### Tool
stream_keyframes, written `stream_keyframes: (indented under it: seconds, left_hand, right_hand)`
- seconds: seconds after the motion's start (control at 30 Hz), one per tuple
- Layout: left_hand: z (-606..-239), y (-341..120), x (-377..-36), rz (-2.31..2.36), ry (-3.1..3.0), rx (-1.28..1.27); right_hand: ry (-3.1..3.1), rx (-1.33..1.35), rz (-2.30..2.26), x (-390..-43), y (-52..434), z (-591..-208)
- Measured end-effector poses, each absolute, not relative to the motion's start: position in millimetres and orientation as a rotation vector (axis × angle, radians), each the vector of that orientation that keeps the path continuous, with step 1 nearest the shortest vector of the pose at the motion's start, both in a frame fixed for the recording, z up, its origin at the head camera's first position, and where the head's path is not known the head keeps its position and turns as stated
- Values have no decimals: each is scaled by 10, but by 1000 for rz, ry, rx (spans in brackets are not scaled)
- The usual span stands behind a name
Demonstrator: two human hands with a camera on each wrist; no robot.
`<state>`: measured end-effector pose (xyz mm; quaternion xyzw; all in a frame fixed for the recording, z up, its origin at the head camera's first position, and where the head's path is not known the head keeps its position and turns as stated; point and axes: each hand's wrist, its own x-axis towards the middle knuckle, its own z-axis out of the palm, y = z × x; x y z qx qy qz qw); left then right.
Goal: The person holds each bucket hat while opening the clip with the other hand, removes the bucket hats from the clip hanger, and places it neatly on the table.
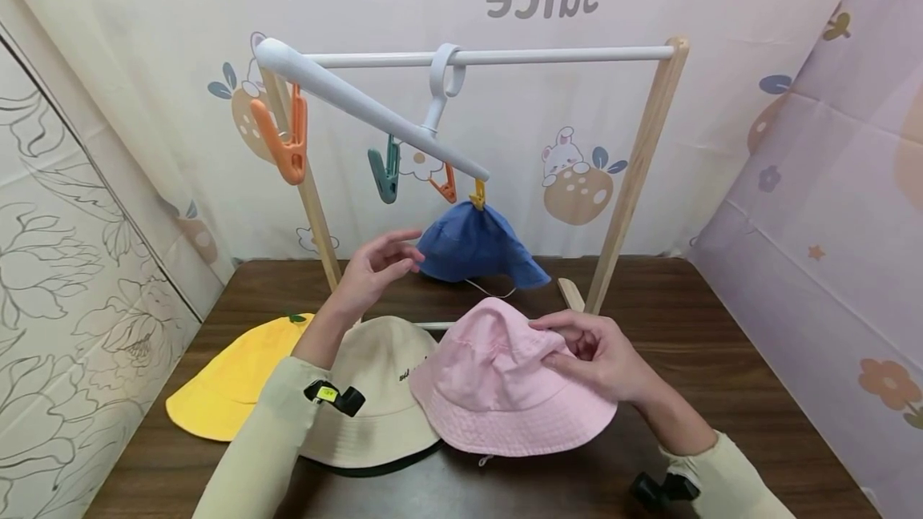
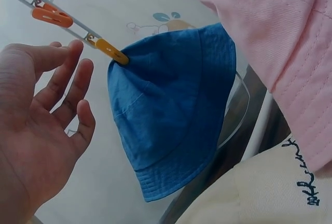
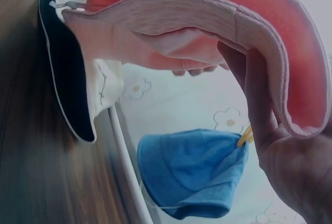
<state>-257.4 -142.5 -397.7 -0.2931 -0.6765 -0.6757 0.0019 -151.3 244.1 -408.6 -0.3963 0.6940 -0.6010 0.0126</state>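
A pink bucket hat [image 1: 505,391] is gripped by my right hand [image 1: 602,355], thumb and fingers pinching its side. In the right wrist view its brim [image 3: 290,79] curves over that hand. My left hand [image 1: 378,267] is raised in front of the rack, its fingers loosely bent and holding nothing. Just right of its fingertips in the head view hangs a blue bucket hat [image 1: 472,247]. A yellow clip [image 1: 478,195] at the hanger's end pinches that hat's crown. The white hanger [image 1: 368,110] also carries an orange clip [image 1: 290,146], a green clip [image 1: 385,173] and a smaller orange clip [image 1: 447,184].
A beige bucket hat [image 1: 382,391] lies on the dark wooden table [image 1: 721,391], partly overlapped by the pink hat. Left of it lies a yellow hat [image 1: 252,367], partly behind my left forearm. The rack's white rail [image 1: 562,55] joins two wooden posts [image 1: 634,183].
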Motion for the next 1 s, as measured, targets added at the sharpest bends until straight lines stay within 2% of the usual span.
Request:
stream_keyframes:
  seconds: [0.17,0.57,0.83,1.0]
  left_hand:
    - [-3977,-1455,-2555,-2081,-2168,-873]
    - [-3953,-1405,-2517,-1912,-2194,-871]
    - [-3949,-1371,-2506,-1894,-2186,-864]
    - [-3938,-1356,-2508,-1897,-2183,-859]
  right_hand:
    - [2236,-1156,-1836,-1539,2496,-4131]
    - [2207,-1210,-1808,-1633,2571,-4240]
    - [2323,-1069,-1743,-1638,2577,-4320]
    - [2362,-1073,-1712,-1651,2589,-4343]
